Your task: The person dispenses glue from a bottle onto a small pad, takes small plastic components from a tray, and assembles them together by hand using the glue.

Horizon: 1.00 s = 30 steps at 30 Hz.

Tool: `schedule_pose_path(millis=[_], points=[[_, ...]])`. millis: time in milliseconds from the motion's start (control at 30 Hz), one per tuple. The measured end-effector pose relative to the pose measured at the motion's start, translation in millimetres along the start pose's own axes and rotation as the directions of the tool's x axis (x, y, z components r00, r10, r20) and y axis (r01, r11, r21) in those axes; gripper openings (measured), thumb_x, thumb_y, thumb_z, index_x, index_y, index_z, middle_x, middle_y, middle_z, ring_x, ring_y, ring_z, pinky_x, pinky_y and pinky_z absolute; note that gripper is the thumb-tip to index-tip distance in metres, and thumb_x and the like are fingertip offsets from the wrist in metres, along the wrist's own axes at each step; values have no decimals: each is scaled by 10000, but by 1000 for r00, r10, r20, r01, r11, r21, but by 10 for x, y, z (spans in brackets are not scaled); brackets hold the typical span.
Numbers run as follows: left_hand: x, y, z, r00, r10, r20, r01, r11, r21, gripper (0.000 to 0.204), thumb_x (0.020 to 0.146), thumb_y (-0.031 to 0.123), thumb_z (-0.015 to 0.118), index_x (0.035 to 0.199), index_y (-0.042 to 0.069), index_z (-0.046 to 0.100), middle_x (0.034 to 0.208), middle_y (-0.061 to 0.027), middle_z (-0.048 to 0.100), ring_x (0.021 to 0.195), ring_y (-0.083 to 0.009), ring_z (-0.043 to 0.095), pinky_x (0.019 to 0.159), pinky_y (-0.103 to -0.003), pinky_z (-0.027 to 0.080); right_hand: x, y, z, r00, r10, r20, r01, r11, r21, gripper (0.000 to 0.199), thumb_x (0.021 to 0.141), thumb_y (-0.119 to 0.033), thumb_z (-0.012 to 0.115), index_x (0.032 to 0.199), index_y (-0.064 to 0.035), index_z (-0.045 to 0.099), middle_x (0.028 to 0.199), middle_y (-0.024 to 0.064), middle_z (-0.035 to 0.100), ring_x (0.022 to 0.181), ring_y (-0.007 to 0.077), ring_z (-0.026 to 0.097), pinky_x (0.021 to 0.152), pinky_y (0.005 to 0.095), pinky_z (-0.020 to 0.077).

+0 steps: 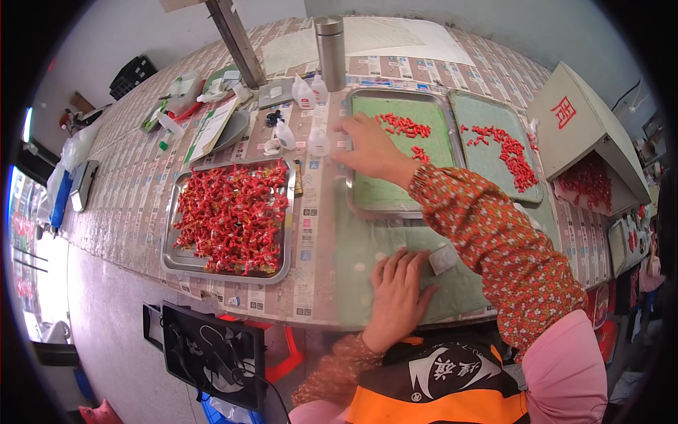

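Note:
My right hand [371,147] reaches across to the left edge of a metal tray lined with green [381,185], its thumb and fingers apart. Just left of its fingertips stands a small white squeeze bottle [319,143]; I see a narrow gap between them. Small red pieces [406,126] lie in two groups on the green lining. Palm down, my left hand [400,293] rests with fingers stretched out on a green cloth [357,265] at the table's front. Beside its fingers sits a small whitish block [443,259].
A metal tray [167,247] heaped with red figures stands left. Another lined tray [480,113] with red pieces is at right, near an open-fronted box [565,116]. Behind are a steel flask [330,53], more white bottles [304,93] and a post [236,42].

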<state>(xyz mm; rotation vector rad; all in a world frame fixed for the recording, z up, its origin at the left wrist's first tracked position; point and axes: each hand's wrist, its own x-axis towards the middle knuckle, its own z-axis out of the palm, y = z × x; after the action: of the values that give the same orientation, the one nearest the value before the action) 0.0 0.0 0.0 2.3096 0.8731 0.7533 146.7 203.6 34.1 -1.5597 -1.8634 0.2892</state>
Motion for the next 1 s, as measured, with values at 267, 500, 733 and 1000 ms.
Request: schedule_pose_path(millis=[267, 500, 733, 1000], points=[[29, -61, -47, 998, -12, -67, 6, 996, -87, 594, 804, 226, 707, 1323, 76, 461, 1221, -127, 546, 1220, -318, 470, 1027, -487, 298, 443, 108, 393, 990, 122, 74, -118, 991, -56, 471, 753, -310, 720, 1110, -15, 638, 1107, 210, 592, 1054, 390, 555, 941, 434, 451], [29, -67, -46, 999, -14, -48, 9, 995, -94, 585, 811, 225, 700, 1326, 75, 465, 1224, -123, 547, 1220, -315, 472, 1025, -487, 301, 493, 138, 549, 996, 77, 54, -72, 994, -79, 446, 765, -314, 713, 1051, 24, 658, 1063, 244, 633, 1005, 405, 600, 914, 448, 467], [28, -84, -8, 999, -49, -9, 48, 992, -114, 575, 793, 190, 702, 1308, 68, 479, 1232, -132, 550, 1224, -320, 473, 1013, -462, 301, 173, -78, -128, 997, 58, 55, -66, 987, 148, 344, 841, -263, 711, 996, 17, 584, 859, 138, 652, 805, 229, 648, 703, 337, 506], [51, -99, -44, 1000, -9, 0, 9, 998, -67, 550, 793, 148, 704, 1291, 58, 490, 1234, -128, 555, 1231, -336, 467, 1021, -476, 300, -1278, -350, -1357, 981, 152, 119, -187, 903, 387, 289, 863, -78, 699, 1090, -51, 523, 1034, 54, 617, 913, 88, 599, 781, 233, 494]])
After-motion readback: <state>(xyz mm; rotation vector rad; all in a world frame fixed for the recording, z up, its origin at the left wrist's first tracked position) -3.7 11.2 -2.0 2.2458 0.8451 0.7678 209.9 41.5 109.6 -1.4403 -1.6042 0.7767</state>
